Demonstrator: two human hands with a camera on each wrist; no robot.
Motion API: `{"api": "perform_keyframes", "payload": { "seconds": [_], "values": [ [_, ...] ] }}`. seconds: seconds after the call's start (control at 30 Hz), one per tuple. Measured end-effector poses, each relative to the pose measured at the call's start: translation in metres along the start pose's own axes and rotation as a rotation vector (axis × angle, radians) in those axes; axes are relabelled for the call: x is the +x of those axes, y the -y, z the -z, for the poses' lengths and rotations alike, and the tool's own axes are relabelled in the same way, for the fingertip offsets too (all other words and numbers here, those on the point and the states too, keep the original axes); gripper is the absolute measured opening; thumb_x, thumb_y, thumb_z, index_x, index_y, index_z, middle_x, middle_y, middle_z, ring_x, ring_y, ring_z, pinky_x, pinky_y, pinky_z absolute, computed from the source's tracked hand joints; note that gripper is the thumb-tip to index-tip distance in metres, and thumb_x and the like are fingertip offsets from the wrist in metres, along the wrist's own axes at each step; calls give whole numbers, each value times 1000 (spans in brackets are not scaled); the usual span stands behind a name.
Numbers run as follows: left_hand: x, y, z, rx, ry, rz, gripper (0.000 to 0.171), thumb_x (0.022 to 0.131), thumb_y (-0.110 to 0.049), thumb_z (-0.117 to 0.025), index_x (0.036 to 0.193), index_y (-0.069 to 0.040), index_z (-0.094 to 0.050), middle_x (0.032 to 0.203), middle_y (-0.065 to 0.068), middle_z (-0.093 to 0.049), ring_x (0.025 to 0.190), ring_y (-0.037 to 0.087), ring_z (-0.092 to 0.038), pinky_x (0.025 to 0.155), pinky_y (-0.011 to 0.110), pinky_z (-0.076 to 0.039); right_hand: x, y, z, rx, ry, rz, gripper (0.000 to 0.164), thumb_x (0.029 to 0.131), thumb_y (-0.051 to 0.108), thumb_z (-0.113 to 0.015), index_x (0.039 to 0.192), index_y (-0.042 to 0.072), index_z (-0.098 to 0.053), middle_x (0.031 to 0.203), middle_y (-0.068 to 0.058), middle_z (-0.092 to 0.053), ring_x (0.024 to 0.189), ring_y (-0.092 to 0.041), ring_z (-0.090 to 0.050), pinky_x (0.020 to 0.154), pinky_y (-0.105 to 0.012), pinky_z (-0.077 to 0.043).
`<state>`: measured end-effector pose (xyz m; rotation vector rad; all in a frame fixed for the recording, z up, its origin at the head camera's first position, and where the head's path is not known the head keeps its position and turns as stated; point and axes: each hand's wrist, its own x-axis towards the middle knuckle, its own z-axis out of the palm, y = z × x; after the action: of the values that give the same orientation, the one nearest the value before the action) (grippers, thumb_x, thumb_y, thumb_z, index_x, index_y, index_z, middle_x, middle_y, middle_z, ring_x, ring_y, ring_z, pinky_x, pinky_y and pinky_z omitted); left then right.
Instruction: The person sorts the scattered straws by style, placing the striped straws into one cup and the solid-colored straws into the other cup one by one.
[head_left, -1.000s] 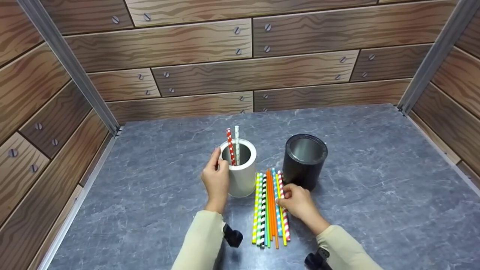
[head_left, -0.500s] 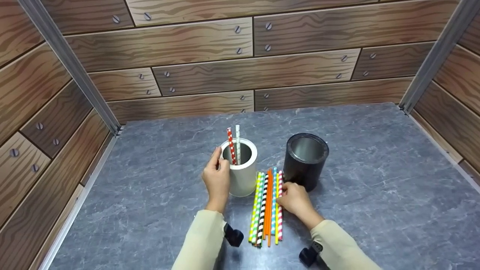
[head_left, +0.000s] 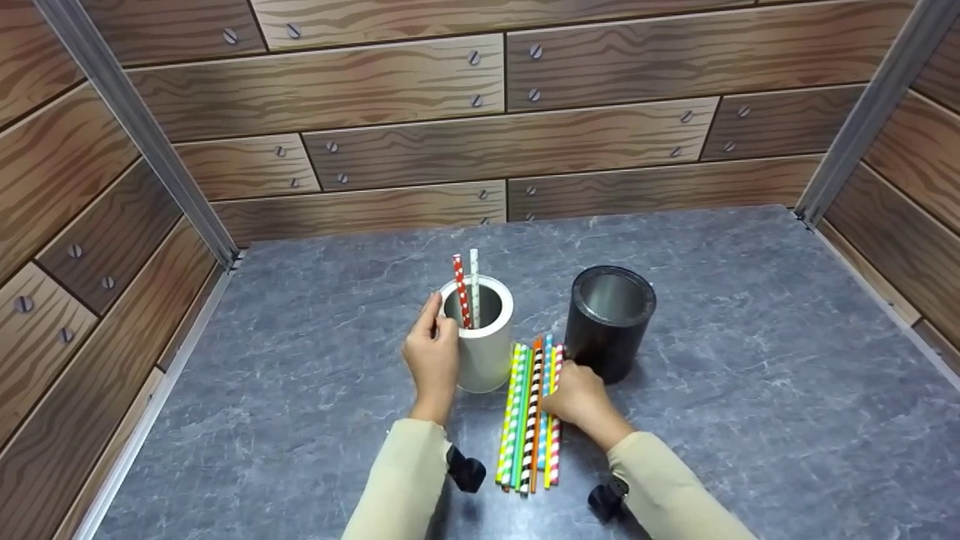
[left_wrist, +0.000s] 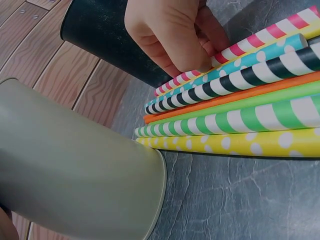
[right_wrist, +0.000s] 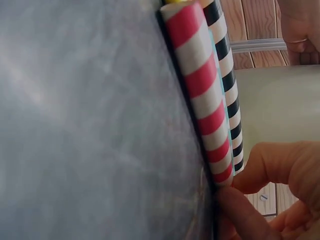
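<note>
My left hand holds the left side of a white can-shaped holder, its fingers at the rim. A red straw with white dots and a pale patterned straw stand inside it. Right of the holder lies a row of colourful paper straws, striped, dotted and plain. My right hand is at the row's right side. In the right wrist view, its thumb and finger pinch the pink-and-white striped straw near one end; the fingertips are partly hidden. A black-and-white striped straw lies close by.
A black can-shaped holder stands just behind my right hand, its mouth facing up. The grey marbled tabletop is enclosed by wood-patterned walls at the back and sides.
My right hand has moved slightly left, and the straws on that side have shifted left and bunched together. The black-and-white straw now lies over the orange ones. My left hand stays on the white holder.
</note>
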<state>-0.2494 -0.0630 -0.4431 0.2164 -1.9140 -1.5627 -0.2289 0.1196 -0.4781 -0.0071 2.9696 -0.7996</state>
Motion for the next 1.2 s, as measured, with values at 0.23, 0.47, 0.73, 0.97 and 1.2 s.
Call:
{"api": "perform_keyframes", "payload": {
  "seconds": [0.23,0.47,0.73,0.97,1.2],
  "values": [
    [4,1,2,5,1,-2,39,80,-3,-50,117,-3,-63,121,10,-61,113,19,-56,76,29,-48,9,13,-3,-63,42,-4,49,59,18,-70,95,-12,-55,87,-23,-59,81,-38,-59,75,-47,-48],
    [3,2,1,-4,-1,15,39,80,-4,-50,117,-2,-63,121,11,-61,114,19,-56,78,30,-48,10,12,-3,13,53,-77,54,57,16,-69,100,-12,-51,85,-22,-59,79,-35,-58,74,-46,-48],
    [1,0,1,-1,4,11,39,81,-3,-50,118,-1,-63,122,12,-60,113,19,-56,72,26,-46,6,7,-1,129,39,-128,53,57,15,-70,101,-8,-50,86,-19,-58,77,-31,-56,71,-41,-49],
    [1,1,1,-2,0,12,39,81,-3,-50,118,-2,-63,122,11,-61,115,19,-55,72,26,-46,1,10,1,261,4,-143,51,58,9,-68,105,-3,-51,89,-18,-60,75,-28,-57,62,-33,-49],
    [-1,1,0,-3,13,15,40,81,-3,-50,118,-3,-63,122,11,-60,111,17,-57,68,24,-43,-1,19,11,256,-64,-113,52,61,12,-67,109,0,-49,90,-19,-62,78,-30,-55,73,-40,-45]
  ]
}}
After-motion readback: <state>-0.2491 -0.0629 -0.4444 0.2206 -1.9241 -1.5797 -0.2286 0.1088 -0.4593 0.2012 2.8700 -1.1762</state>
